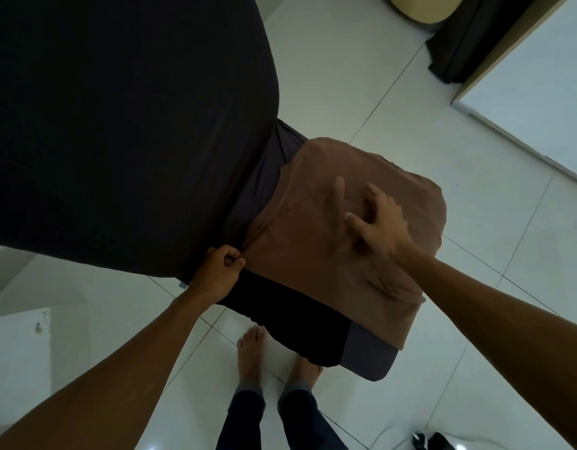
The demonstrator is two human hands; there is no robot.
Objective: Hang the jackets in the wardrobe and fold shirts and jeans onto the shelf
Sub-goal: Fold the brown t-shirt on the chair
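Observation:
A brown shirt [313, 228] lies folded on the corner of a bed covered in a dark sheet [118, 125]. Under it lie a black garment [296, 319] and a grey one [368, 355], which stick out over the bed's corner. My left hand [220, 267] pinches the brown shirt's left edge with curled fingers. My right hand [374, 222] lies on top of the shirt with fingers spread, pressing on the cloth.
White tiled floor [394, 92] surrounds the bed. A white wardrobe panel with a wooden edge [507, 60] stands at the right, dark cloth [459, 43] beside it. My bare feet [251, 352] stand below the bed corner. A small black object [433, 441] lies at the bottom right.

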